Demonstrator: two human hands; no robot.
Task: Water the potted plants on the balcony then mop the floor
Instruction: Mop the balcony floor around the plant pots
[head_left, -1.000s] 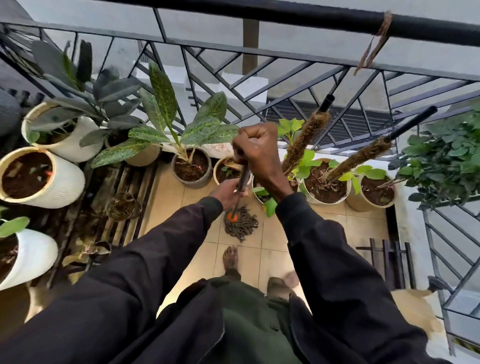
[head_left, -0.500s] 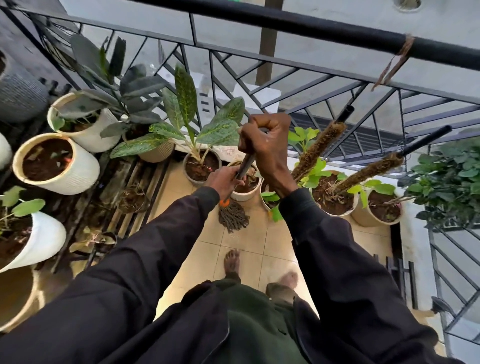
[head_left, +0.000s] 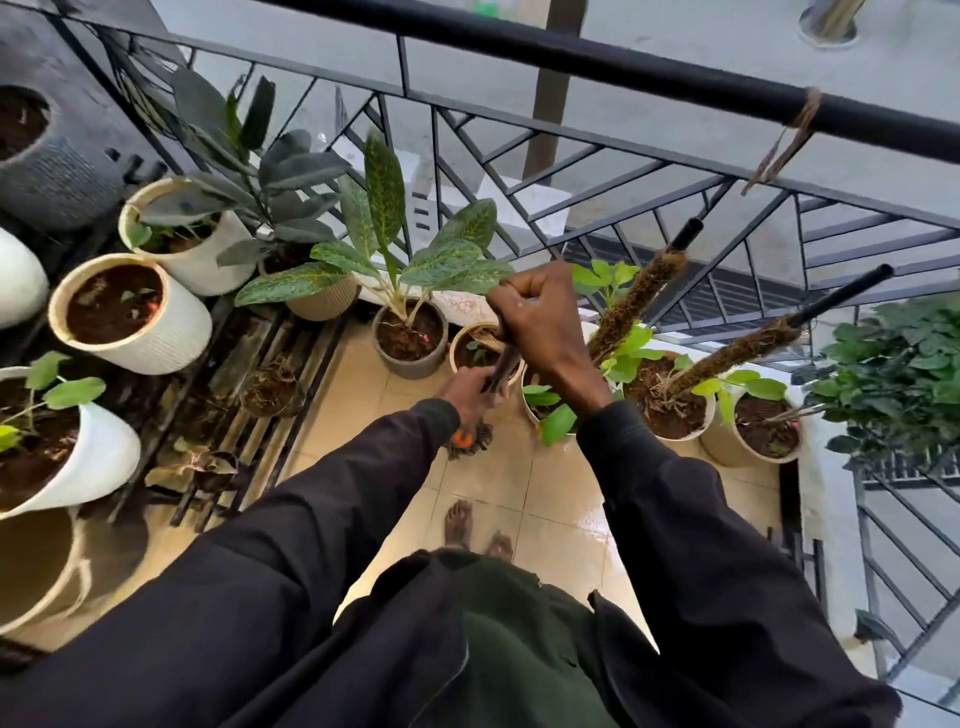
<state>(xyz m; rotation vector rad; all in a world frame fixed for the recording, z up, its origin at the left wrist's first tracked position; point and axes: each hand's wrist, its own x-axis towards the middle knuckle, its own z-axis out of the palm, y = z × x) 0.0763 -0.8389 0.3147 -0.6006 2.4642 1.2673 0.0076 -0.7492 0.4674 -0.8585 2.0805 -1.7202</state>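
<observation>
Both fists closed round the thin dark mop handle (head_left: 500, 365), right hand (head_left: 540, 317) at its top, left hand (head_left: 469, 396) lower down; its stringy brown mop head (head_left: 474, 442) lay on the glossy beige floor tiles (head_left: 550, 483) before the pots (head_left: 410, 366); likely light, stiff-shafted, limp-headed, best steered two-handed.

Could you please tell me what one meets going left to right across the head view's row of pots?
Ribbed white pot → grey pot with speckled leaves → right hand gripping the mop handle → moss-pole pot → cream pot → leafy bush.
</observation>
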